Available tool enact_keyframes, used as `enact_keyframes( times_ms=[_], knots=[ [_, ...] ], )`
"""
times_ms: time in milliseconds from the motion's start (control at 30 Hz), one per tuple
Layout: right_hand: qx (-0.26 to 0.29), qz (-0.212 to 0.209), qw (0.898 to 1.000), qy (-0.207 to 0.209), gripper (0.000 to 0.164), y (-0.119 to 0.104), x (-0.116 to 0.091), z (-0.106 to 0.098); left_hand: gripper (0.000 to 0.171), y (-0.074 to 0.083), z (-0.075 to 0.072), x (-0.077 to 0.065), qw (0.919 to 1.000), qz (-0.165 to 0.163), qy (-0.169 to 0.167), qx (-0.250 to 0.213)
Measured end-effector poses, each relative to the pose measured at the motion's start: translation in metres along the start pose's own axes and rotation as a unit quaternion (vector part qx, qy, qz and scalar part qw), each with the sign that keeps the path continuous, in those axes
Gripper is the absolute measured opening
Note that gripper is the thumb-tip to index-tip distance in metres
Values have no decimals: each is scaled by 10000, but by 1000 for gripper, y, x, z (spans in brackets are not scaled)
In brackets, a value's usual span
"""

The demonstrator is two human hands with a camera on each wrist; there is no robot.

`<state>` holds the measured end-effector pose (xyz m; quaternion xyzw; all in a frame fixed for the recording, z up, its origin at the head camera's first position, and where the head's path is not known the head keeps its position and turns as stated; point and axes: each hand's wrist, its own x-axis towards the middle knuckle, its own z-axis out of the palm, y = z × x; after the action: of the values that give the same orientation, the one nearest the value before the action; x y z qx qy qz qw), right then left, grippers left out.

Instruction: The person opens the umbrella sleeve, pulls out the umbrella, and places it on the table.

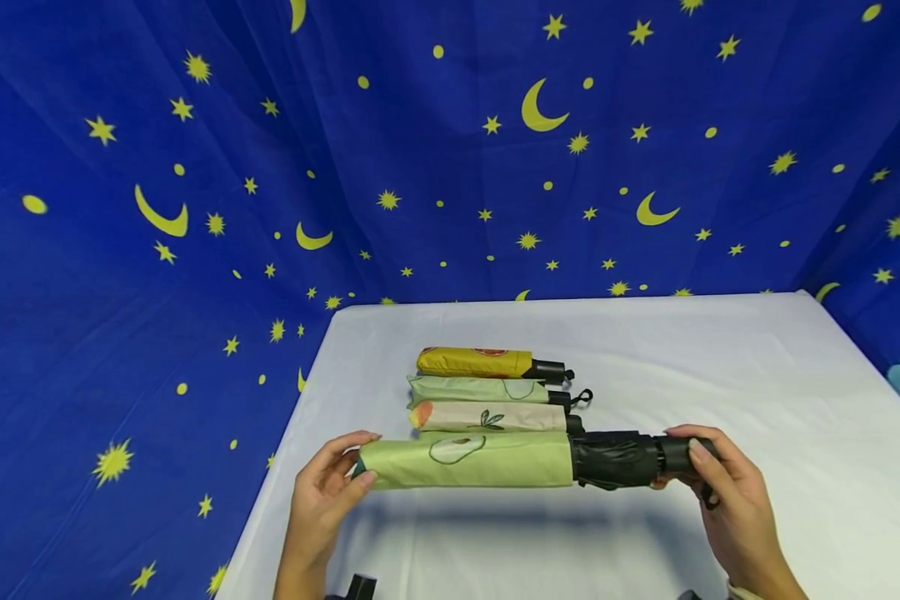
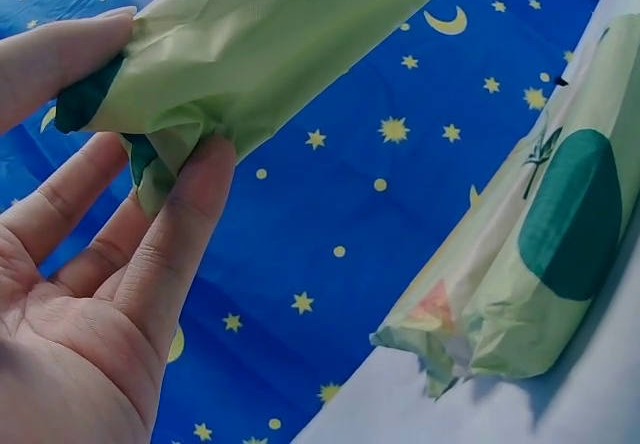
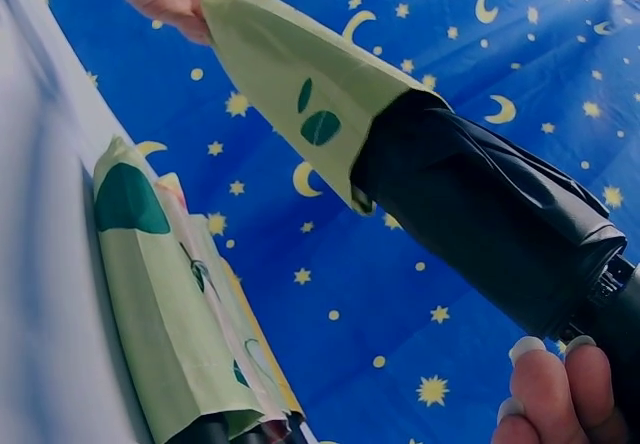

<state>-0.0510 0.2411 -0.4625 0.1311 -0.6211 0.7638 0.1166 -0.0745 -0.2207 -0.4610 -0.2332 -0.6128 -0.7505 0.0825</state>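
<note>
Currently held: one folded black umbrella [image 1: 618, 458], partly covered by its light green sleeve [image 1: 510, 468]; both hands keep it up over the table, and a soft shadow falls under it.
Long axis: nearly level, from the left hand across to the right hand; the black handle [image 1: 677, 454] points to the person's right, and the closed sleeve end points to the left.
Sleeve mouth: faces right; part of the black canopy is outside it, between the sleeve and the handle.
Sleeve print: a cut avocado [image 1: 456, 450] in the head view; dark green shapes on another side, in the right wrist view.
Left hand [image 1: 321, 485]: thumb and fingers pinch the closed end of the sleeve, where the fabric is creased.
Right hand [image 1: 742, 500]: fingers and thumb are around the handle.
Lying umbrellas: four, side by side, handles to the right; from far to near, one yellow umbrella [image 1: 472, 363], one pale green umbrella [image 1: 468, 389], one pinkish umbrella [image 1: 453, 417] with a leaf print, and one green umbrella [image 3: 175, 329], mostly hidden in the head view behind the held one.
Table: white cloth [image 1: 765, 375].
Surround: blue curtain [image 1: 420, 150] with yellow moons, stars and dots.
</note>
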Motion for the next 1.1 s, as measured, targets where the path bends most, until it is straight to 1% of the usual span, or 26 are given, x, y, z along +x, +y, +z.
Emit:
enact_keyframes(
  times_ms=[100,233,367,433,500,733,800,833,967,1100],
  knots=[
    [76,-24,10000,28,30,0,0,-1,43,1,-2,-1,9999,134,-29,-29],
    [127,-27,9999,50,30,0,-1,-4,43,1,-4,-2,9997,214,-85,-70],
    [170,-41,9998,130,30,1,-3,-5,43,2,-5,-3,9998,195,-28,-31],
    [198,-58,9997,145,30,1,-3,-5,43,3,-6,-4,9999,128,33,21],
    [142,-9,9997,204,30,1,-3,-5,43,3,-7,-4,9999,106,41,32],
    [152,18,9994,297,30,0,-4,-10,44,3,-13,-5,9991,418,-14,-81],
    [255,-33,9994,240,30,0,-4,-12,44,3,-14,-6,9990,431,-1,-75],
    [214,-3,9994,284,30,0,-4,-13,44,3,-15,-7,9991,427,-7,-48],
    [337,-45,9989,312,31,-1,-4,-16,45,2,-16,-7,9989,456,-46,64],
    [238,-22,9986,466,30,-2,-5,-21,44,2,-17,-4,9980,629,-1,-26]
  ],
)
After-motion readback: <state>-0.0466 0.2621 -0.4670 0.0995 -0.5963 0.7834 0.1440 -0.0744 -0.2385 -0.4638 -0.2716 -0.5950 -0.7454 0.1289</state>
